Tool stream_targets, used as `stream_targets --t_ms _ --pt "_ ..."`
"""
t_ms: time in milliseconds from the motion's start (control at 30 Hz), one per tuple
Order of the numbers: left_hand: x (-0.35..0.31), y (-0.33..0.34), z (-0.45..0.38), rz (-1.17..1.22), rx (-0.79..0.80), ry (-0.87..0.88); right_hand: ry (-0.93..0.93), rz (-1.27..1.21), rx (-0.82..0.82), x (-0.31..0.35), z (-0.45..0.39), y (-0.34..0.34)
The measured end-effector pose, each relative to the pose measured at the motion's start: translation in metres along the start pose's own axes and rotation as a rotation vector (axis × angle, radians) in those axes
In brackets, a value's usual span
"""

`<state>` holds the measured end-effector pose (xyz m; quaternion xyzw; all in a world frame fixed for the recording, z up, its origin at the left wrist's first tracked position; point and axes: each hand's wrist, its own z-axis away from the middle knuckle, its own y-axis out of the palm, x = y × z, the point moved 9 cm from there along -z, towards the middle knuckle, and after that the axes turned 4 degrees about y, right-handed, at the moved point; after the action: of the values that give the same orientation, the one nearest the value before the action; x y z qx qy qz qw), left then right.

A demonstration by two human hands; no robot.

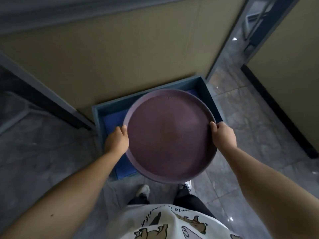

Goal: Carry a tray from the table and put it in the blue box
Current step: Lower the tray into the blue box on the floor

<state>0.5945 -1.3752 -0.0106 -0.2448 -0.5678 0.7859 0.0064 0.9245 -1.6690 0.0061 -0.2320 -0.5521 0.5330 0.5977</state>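
Observation:
A round, dark maroon tray [170,135] with a raised rim is held level in front of me, above the blue box [110,121]. My left hand [117,140] grips the tray's left rim, thumb over the edge. On the opposite rim, my right hand [223,135] holds it the same way. The blue box stands on the floor against the wall, open at the top, with a brighter blue bottom. The tray hides most of the box's inside and its right half.
A tan wall panel [120,54] rises directly behind the box. A dark-framed edge [51,99] slants in on the left, and a dark baseboard [279,114] runs along the right. Grey marble floor [241,118] surrounds the box. My shoes [143,189] stand just short of it.

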Motion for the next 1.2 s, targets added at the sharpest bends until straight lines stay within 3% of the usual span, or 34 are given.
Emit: stream_targets --t_ms 533,867,1200 --pt "-0.002 0.059 0.011 -0.028 -0.016 -0.153 -0.09 0.138 0.104 0.006 -0.055 0.042" --pt "0.002 0.058 0.018 -0.093 -0.111 -0.163 -0.158 0.239 0.031 0.006 -0.057 0.055" --pt "-0.001 0.056 0.021 -0.037 -0.044 -0.175 -0.142 0.37 0.106 0.016 -0.058 0.05"
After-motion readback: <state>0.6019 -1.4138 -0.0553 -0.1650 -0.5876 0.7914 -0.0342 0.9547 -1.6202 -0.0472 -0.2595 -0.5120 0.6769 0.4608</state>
